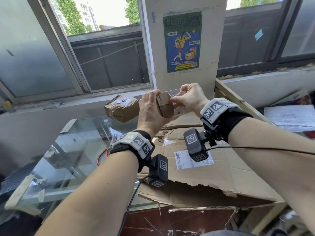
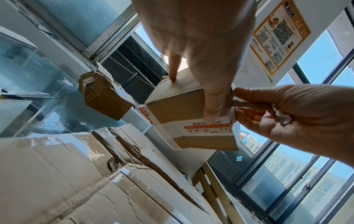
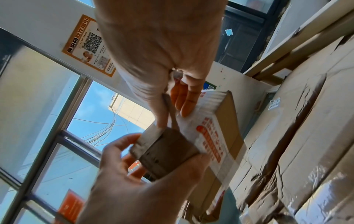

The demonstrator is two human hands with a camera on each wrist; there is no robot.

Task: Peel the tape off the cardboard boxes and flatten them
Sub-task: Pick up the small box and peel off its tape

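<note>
A small brown cardboard box (image 1: 165,106) wrapped in white tape with red print (image 2: 203,128) is held up in the air over the table. My left hand (image 1: 154,103) grips one end of it, thumb and fingers curled round the box (image 3: 168,153). At the box's top edge my right hand (image 1: 173,97) pinches a lifted strip of tape (image 3: 171,112) between thumb and fingers. In the left wrist view the right hand (image 2: 237,106) meets the box's upper right corner. A second, crumpled box (image 1: 121,108) bound in clear tape lies by the window sill, to the left of the hands.
Flattened cardboard sheets (image 1: 204,176) with a shipping label cover the table under my arms. A glass tabletop (image 1: 68,159) lies to the left, with red-handled scissors (image 1: 102,155) on it. A pillar with a poster (image 1: 182,41) rises behind, and a wooden frame (image 1: 238,99) stands at the right.
</note>
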